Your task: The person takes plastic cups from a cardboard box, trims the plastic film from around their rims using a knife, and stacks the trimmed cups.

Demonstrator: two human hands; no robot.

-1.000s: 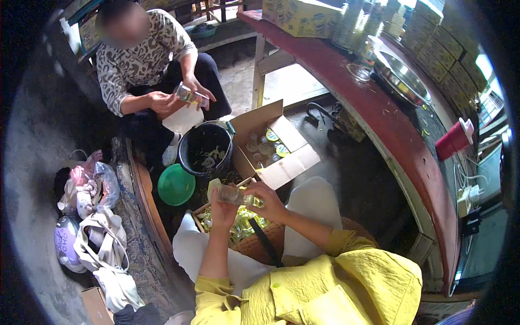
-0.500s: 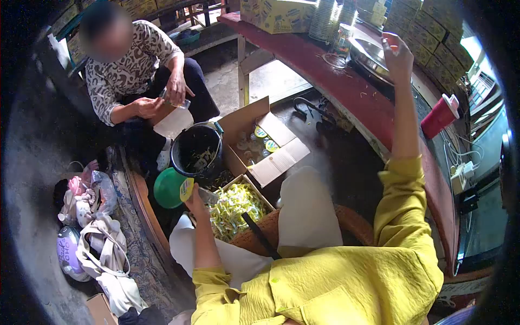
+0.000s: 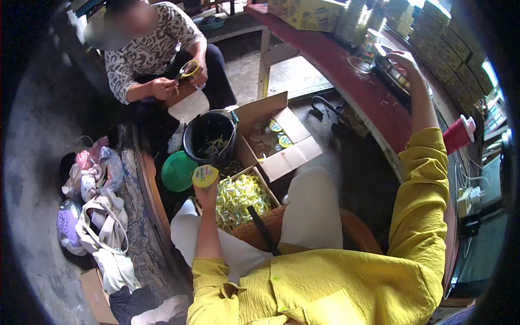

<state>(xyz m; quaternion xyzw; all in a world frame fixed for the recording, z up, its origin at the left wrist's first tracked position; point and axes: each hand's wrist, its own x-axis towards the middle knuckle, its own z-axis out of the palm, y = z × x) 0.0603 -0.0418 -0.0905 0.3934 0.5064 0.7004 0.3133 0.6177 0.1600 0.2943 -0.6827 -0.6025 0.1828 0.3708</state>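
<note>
With left fingers (image 3: 202, 193), gripping a lidded cup (image 3: 205, 176) near already-heaped yellow strips (image 3: 246, 199); with right fingers (image 3: 400, 56), at a metal bowl (image 3: 385, 70), cannot tell if gripping; with carton (image 3: 290, 160) partly filled.

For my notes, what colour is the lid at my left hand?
The lid is mostly yellow; the head view shows it best.

Free air btwn L hand (image 3: 207, 194) & R hand (image 3: 403, 61): over R knee (image 3: 311, 189). In way: carton (image 3: 284, 165) fwd of knee, bucket (image 3: 189, 145) fwd of L hand, tumbler (image 3: 458, 135) by R sleeve (image 3: 425, 168).
</note>
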